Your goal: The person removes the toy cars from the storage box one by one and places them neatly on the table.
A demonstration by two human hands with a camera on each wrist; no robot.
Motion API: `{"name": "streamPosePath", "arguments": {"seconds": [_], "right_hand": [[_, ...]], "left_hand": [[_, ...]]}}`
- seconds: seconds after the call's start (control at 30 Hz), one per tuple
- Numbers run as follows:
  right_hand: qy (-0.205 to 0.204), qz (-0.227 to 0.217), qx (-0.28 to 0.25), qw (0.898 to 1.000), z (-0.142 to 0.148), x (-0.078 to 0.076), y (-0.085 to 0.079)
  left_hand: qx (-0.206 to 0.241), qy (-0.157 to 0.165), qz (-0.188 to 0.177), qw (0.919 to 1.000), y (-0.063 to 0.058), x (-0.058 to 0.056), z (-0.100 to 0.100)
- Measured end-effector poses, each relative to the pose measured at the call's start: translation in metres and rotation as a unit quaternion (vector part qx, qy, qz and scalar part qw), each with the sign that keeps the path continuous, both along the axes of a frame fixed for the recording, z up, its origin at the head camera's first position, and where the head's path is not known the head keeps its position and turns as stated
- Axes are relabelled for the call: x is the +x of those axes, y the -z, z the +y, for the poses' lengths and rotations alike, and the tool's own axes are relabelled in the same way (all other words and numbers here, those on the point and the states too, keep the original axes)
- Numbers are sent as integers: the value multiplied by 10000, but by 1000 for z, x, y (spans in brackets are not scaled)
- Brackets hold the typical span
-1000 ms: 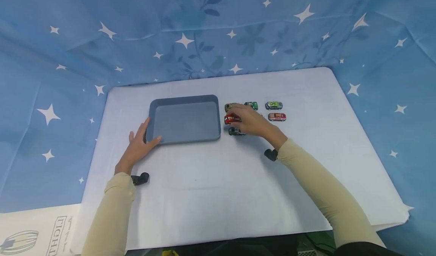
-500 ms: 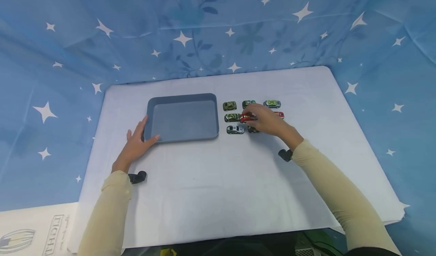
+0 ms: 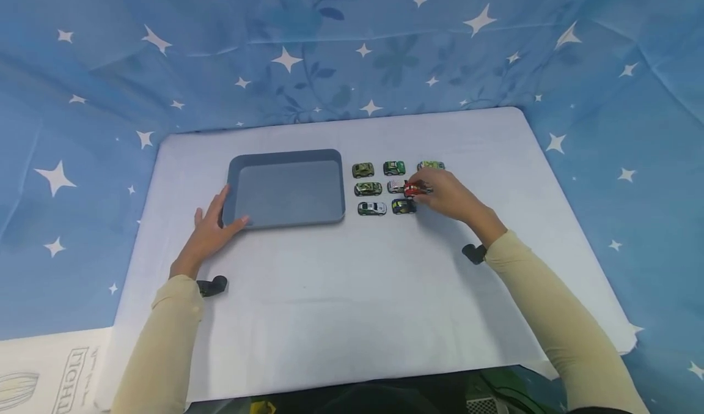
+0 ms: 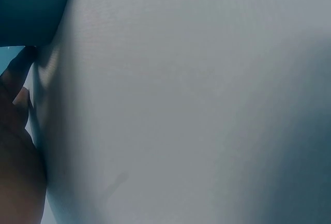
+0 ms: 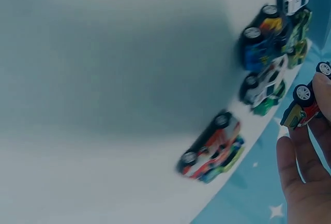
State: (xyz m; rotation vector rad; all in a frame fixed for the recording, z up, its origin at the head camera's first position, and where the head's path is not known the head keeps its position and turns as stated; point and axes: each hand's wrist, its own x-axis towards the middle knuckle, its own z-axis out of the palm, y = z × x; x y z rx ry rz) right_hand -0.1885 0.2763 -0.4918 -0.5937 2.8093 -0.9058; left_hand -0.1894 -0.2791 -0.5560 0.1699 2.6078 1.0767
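My right hand [image 3: 448, 197] pinches a red toy car [image 3: 414, 189] between thumb and fingers; in the right wrist view the toy's black wheels face the camera, raised above the others. Beside it lie a white toy car [image 3: 393, 186] and a dark one with yellow marks [image 3: 404, 206]. A red-and-white toy car [image 5: 212, 149] shows in the right wrist view, hidden under the hand in the head view. My left hand [image 3: 206, 240] touches the blue-grey tray [image 3: 283, 188] at its near left corner, fingers stretched along the side, thumb at the front edge.
Left of the right hand stand two camouflage cars [image 3: 368, 189], a silver car [image 3: 372, 208] and a green car [image 3: 393, 168]. A lime-green car [image 3: 431, 165] is behind the hand. A starred blue curtain [image 3: 363, 84] borders the white table [image 3: 330, 292].
My right hand has moved right with the red car, away from the tray, uncovering the cars in the left column. The left hand stays at the tray corner.
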Motion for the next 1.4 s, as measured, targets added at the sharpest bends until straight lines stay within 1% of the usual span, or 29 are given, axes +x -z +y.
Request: {"name": "streamPosePath", "arguments": {"seconds": [0.17, 0.3, 0.57, 0.7, 0.87, 1.03, 1.13, 1.23, 1.4], "right_hand": [[179, -160, 74, 9997, 11, 6, 7], [266, -242, 211, 9991, 20, 10, 13], [220, -276, 408, 9985, 32, 15, 25], [230, -306, 492, 9981, 35, 19, 26], [206, -335, 575, 9976, 33, 19, 29], [-7, -9, 603, 9982, 27, 16, 35], [-56, 221, 649, 9976, 25, 15, 37], [104, 274, 695, 9971, 26, 18, 37], [744, 354, 575, 9949, 33, 23, 30]], "left_hand": [[11, -126, -57, 9999, 0, 4, -6], [40, -90, 31, 9999, 1, 5, -8], [14, -24, 235, 9997, 4, 6, -7], [31, -28, 239, 9997, 6, 6, -6], [53, -82, 203, 9997, 5, 10, -8], [12, -236, 9, 9997, 3, 16, -14], [43, -294, 41, 9995, 3, 19, -16], [88, -228, 206, 9995, 5, 20, -16], [-24, -182, 457, 9988, 6, 19, -14]]}}
